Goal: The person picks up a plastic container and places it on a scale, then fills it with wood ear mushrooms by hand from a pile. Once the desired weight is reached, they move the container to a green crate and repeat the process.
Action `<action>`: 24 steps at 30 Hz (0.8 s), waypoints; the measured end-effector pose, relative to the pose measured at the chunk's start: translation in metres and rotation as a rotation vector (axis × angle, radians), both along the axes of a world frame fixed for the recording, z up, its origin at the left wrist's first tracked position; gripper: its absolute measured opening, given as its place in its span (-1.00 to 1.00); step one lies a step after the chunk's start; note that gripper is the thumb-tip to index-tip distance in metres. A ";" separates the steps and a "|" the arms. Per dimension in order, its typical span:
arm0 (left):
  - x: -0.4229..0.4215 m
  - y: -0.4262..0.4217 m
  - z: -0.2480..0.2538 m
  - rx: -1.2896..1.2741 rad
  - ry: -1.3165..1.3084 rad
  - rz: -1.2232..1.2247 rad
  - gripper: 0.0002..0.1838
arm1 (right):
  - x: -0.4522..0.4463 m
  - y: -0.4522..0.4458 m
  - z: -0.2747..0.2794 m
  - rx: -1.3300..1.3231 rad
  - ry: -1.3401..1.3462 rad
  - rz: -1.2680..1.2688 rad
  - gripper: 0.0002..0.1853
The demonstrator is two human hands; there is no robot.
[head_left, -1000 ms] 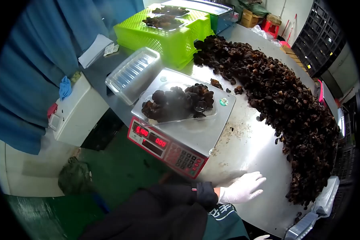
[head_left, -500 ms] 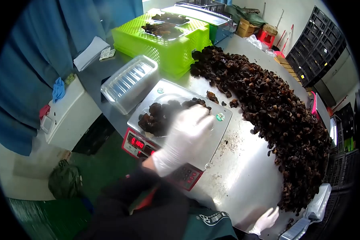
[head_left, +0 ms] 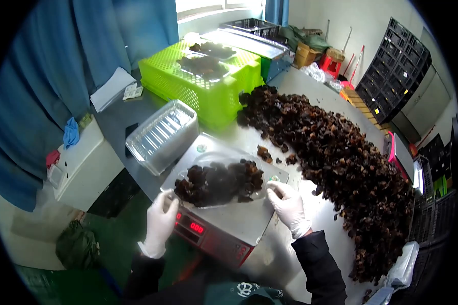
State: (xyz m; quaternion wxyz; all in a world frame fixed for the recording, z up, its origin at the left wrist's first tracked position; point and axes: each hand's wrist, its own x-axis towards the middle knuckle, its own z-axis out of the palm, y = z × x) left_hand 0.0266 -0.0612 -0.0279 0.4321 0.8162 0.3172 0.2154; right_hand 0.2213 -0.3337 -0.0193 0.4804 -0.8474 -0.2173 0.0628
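A clear plastic tray (head_left: 216, 204) holds a heap of dark brown wood ear mushrooms (head_left: 224, 180). It is over the steel plate of a digital scale (head_left: 244, 218); whether it touches the plate I cannot tell. My left hand (head_left: 160, 221), in a white glove, pinches the tray's left edge between thumb and fingers. At the right edge, my gloved right hand (head_left: 288, 207) is closed on the rim in the same way. Red digits glow on the scale's display (head_left: 196, 227). Some mushroom pieces in the middle look hazy.
A large pile of wood ears (head_left: 336, 168) curves along the steel table's right side. Stacked clear trays (head_left: 163, 134) stand left of the scale. Behind them is a green perforated crate (head_left: 198, 91) with filled trays on top. Plastic packs (head_left: 403, 264) lie at the lower right.
My left hand has moved from over the mushrooms to the tray's left edge. My right hand has come from the table's lower right to the tray's right edge. The display reading has changed.
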 end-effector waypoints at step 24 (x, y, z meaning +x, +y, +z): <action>0.176 0.163 0.053 0.191 -0.339 -0.378 -0.79 | 0.160 0.124 0.069 0.274 0.329 0.148 -0.89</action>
